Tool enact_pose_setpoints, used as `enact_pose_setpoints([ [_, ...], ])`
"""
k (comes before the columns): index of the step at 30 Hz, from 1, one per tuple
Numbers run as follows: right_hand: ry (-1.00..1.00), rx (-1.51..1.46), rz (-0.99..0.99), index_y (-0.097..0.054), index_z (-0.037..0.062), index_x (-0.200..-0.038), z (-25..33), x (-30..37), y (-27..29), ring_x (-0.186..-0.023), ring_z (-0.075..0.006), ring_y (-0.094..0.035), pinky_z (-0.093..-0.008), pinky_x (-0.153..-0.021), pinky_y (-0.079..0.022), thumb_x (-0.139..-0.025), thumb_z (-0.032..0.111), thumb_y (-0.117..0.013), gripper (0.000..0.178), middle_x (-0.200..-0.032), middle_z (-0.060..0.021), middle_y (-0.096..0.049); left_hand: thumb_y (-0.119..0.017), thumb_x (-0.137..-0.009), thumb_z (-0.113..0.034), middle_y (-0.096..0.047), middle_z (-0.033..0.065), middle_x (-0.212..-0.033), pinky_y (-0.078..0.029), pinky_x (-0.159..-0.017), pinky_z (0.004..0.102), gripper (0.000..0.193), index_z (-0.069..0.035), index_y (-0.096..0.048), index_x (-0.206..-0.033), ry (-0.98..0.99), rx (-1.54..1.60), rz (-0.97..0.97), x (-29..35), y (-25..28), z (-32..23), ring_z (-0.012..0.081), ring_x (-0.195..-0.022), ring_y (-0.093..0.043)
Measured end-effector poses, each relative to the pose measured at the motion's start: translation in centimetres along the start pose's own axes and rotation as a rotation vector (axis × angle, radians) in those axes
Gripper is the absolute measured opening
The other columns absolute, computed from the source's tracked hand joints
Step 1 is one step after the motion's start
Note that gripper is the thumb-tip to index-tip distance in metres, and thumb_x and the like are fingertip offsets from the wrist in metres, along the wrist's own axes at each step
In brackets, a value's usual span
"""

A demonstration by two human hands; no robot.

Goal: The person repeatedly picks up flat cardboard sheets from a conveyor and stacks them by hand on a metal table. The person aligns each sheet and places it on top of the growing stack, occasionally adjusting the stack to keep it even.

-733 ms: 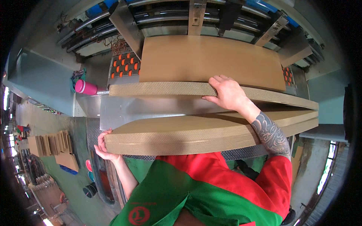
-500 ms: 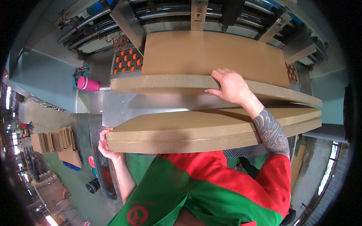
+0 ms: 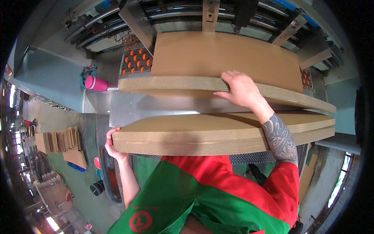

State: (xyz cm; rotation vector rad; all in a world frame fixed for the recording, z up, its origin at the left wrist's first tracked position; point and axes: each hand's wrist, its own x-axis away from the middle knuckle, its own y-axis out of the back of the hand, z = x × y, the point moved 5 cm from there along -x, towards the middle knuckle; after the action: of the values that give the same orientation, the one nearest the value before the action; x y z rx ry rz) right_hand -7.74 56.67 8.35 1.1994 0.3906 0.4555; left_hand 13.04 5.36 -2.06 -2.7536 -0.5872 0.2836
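Observation:
Two thick stacks of brown corrugated cardboard sheets lie one beyond the other in front of me. My left hand is wrapped round the left end of the near stack, which sits close against my body. Over the front edge of the far stack reaches my right hand. Its fingers rest on top and the thumb lies at the front face, so the hand is closed on that edge. The right forearm passes over the near stack. Toward the right, the two stacks come close together; the underside of each is hidden.
A bare metal plate shows between the stacks. Orange rollers and upright metal guides stand beyond. A pink cylinder sits at the left. More cardboard is stacked on the floor, near a black bucket.
The whole view has shifted slightly, so things appear a little farther right. Both hands keep the same grip on their stacks.

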Motion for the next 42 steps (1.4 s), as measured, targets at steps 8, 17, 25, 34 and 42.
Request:
enact_pose_setpoints([
  [8,-0.031,0.027,0.039,-0.067,0.004,-0.115,0.0,0.1,-0.1,-0.109,-0.0385,-0.07,-0.0499,-0.095,-0.057,-0.091,0.051,-0.08,0.055,-0.111,-0.0172,-0.071,-0.047,-0.102,-0.05,-0.066,0.0195,-0.141,-0.043,-0.118,0.0517,0.063,0.0,-0.067,-0.134,0.042,-0.005,-0.13,1.5,-1.1,-0.7,0.0332,-0.133,-0.06],
  [17,-0.041,0.013,0.031,-0.067,0.0046,-0.115,-0.1,0.1,0.0,-0.108,-0.0393,-0.07,-0.0496,-0.094,-0.058,-0.091,0.052,-0.08,0.055,-0.111,-0.017,-0.071,-0.05,-0.1,-0.042,-0.066,0.018,-0.129,-0.043,-0.117,0.0508,0.048,-0.003,-0.066,-0.121,0.067,0.016,-0.052,0.0,-1.0,-0.3,0.0327,-0.13,-0.057],
  [25,-0.028,0.01,0.024,-0.067,0.0042,-0.112,0.0,-0.5,0.2,-0.105,-0.0396,-0.069,-0.0494,-0.09,-0.056,-0.088,0.048,-0.083,0.052,-0.108,-0.0164,-0.07,-0.064,-0.105,-0.042,-0.074,0.0133,-0.117,-0.047,-0.115,0.0419,0.044,-0.002,-0.066,-0.122,0.461,-0.126,0.127,-4.7,1.5,-2.1,0.0264,-0.122,-0.066],
  [34,-0.043,0.035,0.073,-0.067,0.0039,-0.11,0.7,-1.9,0.3,-0.102,-0.0389,-0.067,-0.0481,-0.088,-0.055,-0.083,0.041,-0.086,0.05,-0.105,-0.0151,-0.068,-0.086,-0.095,-0.022,-0.037,0.0196,-0.172,-0.04,-0.126,0.0467,0.097,-0.006,-0.026,-0.169,0.402,-0.927,0.488,-17.2,1.0,14.1,0.0317,-0.157,-0.041],
  [42,-0.11,0.06,0.14,-0.066,0.0034,-0.112,1.5,-2.1,0.3,-0.105,-0.0394,-0.065,-0.0481,-0.091,-0.053,-0.079,0.038,-0.088,0.052,-0.108,-0.0154,-0.065,-0.082,-0.093,-0.011,-0.056,0.0174,-0.154,-0.044,-0.12,0.0434,0.073,-0.003,-0.047,-0.157,0.071,-0.783,0.823,-20.2,-3.9,23.3,0.0323,-0.141,-0.055],
])
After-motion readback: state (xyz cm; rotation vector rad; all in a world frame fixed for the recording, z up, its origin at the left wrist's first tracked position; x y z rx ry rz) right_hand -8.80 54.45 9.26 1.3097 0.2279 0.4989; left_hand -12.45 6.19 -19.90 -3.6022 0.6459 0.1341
